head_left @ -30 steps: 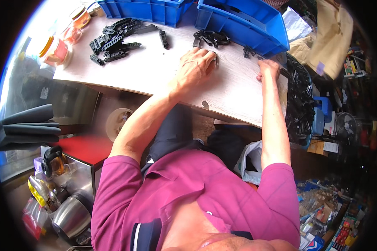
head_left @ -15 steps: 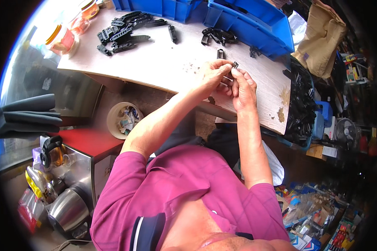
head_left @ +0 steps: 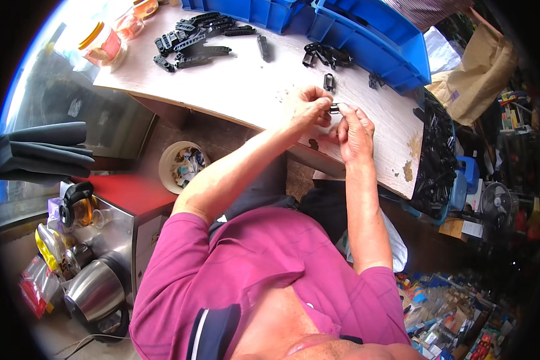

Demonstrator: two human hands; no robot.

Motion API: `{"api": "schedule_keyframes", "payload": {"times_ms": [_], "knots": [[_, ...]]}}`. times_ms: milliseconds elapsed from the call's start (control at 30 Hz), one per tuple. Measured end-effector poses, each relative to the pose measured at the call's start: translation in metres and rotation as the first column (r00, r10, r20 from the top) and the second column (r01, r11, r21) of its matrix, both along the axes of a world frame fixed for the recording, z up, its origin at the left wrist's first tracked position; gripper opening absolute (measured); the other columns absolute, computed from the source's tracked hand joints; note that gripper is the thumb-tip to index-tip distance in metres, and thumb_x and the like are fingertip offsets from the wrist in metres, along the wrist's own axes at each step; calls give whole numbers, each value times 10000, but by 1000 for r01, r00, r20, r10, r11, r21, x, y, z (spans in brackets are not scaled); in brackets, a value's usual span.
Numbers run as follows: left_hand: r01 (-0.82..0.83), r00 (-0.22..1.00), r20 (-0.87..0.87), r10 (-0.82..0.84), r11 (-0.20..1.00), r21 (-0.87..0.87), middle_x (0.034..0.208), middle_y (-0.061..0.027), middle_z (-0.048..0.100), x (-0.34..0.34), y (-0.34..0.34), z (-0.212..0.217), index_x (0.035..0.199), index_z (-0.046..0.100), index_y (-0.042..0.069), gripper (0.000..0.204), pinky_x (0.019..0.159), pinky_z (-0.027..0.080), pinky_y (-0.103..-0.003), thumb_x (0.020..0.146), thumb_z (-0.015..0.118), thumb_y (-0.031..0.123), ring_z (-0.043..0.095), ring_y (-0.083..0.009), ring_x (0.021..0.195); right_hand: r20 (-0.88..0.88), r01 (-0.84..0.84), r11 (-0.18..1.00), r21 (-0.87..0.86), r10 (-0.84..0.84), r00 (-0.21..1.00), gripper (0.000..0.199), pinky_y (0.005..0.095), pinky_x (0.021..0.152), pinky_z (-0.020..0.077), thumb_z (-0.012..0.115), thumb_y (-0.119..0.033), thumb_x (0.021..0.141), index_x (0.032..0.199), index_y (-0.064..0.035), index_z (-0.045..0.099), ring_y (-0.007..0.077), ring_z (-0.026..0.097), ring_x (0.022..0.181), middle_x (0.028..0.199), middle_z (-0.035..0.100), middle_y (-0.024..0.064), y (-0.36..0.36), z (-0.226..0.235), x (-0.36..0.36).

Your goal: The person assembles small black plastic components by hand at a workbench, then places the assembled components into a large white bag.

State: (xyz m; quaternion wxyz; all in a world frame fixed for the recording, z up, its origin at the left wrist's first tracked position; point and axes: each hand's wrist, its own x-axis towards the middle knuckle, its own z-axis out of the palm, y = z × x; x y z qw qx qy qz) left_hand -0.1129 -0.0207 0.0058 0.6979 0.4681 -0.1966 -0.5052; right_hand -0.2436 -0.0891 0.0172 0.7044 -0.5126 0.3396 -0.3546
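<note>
A small black plastic part [head_left: 334,109] is pinched between my two hands over the front of the table. My left hand [head_left: 309,108] grips its left end with thumb and fingertips. On its other end the fingers of my right hand [head_left: 356,128] are closed. Just beyond my hands a short black clip-like piece [head_left: 329,82] lies on the pale tabletop [head_left: 240,84]. Farther back sits a small heap of black pieces [head_left: 327,55]. A larger pile of long black slotted parts [head_left: 192,39] lies to the left, with one single black piece [head_left: 263,48] beside it.
Blue crates [head_left: 372,45] stand along the table's back. Right of the table is a bin of black parts [head_left: 435,162]. Orange-lidded jars [head_left: 101,45] are at the left end. Below the front edge stands a waste bucket [head_left: 169,168], near a red-topped cabinet [head_left: 129,193].
The part between my hands has turned from tilted upward to lying roughly sideways. My hands have drawn slightly apart. The whole view has shifted a little.
</note>
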Motion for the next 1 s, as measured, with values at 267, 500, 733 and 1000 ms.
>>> {"api": "schedule_keyframes", "payload": {"times_ms": [267, 500, 733, 1000], "knots": [[-301, -429, 900, 76, 928, -222, 1195, -102, 603, 149, -14, -11, 1175, 608, 67, 414, 975, 458, -398, 768, 594, -10, 520, -296, 1189, 36, -36, 996, 88, 33, 999, 226, 475, 499, 585, 621, -231, 897, 778, -60, 533, 177, 529, 408, 438, 428, 15, 6, 7, 3], [-191, -386, 920, -69, 982, -6, 1046, -90, 629, 141, -2, -10, 1150, 600, 74, 413, 895, 474, -389, 744, 667, 50, 578, -289, 1023, 34, -10, 996, 93, 7, 999, 238, 475, 504, 587, 623, -246, 904, 801, -44, 549, 172, 535, 417, 440, 430, 18, 7, 6, -1], [-368, -350, 935, -56, 926, -82, 977, -98, 670, 121, 17, -5, 1085, 646, 92, 271, 824, 465, -393, 835, 671, 194, 601, -287, 936, 24, 28, 993, 111, -31, 999, 236, 484, 503, 590, 632, -248, 904, 816, -41, 561, 173, 538, 415, 439, 427, 17, 7, 5, 2], [-107, 852, 498, 161, 985, -135, 770, -2, 628, 33, 19, -14, 1108, 643, 63, 255, 548, 485, -239, 866, 705, 114, 567, -71, 662, 166, 76, 990, 116, -95, 982, 204, 418, 416, 558, 643, -209, 900, 873, -9, 612, 155, 486, 356, 425, 433, 17, 7, 13, 7]]}}
